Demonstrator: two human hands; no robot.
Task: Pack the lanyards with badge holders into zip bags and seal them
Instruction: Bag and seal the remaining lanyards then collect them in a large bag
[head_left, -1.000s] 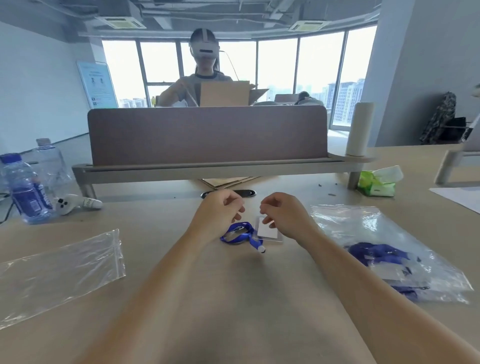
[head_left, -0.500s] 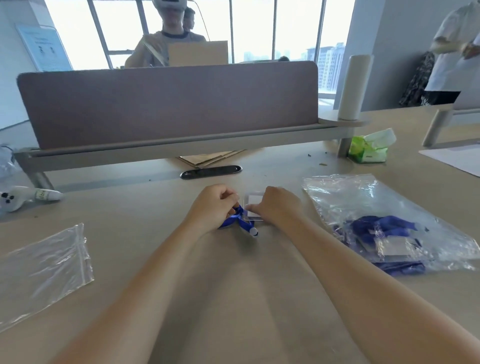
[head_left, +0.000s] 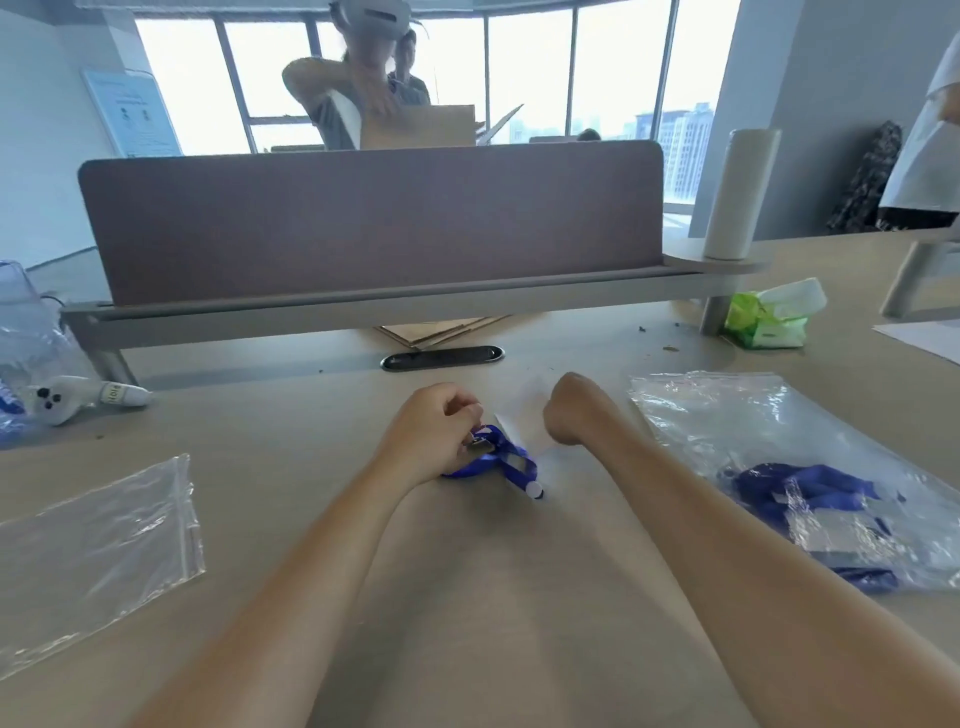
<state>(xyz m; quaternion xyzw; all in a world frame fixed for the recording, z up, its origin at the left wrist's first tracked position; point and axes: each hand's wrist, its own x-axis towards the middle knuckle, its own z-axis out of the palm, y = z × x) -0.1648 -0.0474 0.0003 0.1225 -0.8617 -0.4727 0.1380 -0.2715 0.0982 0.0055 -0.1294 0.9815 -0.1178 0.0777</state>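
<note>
Preparation of one set seems to be the step in hand, not yet the bagging. The left hand (head_left: 434, 439) has its fingers curled and pinches the metal clip (head_left: 479, 442) of the blue lanyard (head_left: 501, 462), whose loops lie on the table (head_left: 467, 613) just at 4 o'clock of this hand. The right hand (head_left: 574, 410), at 2 o'clock of the lanyard, is curled too. A pale, blurred badge holder (head_left: 522, 402) stands between the two hands and appears to be pinched by the right one, though the blur does not allow to be sure. Probably the clip is being joined to the holder. An empty zip bag (head_left: 98, 545) lies flat at 8 o'clock, well apart, and a filled zip bag (head_left: 727, 415) with blue lanyards inside lies at 3 o'clock. The next move calls for gathering strap and holder into one compact bundle, then bringing the empty bag near and opening its mouth, which likely needs both hands.
</note>
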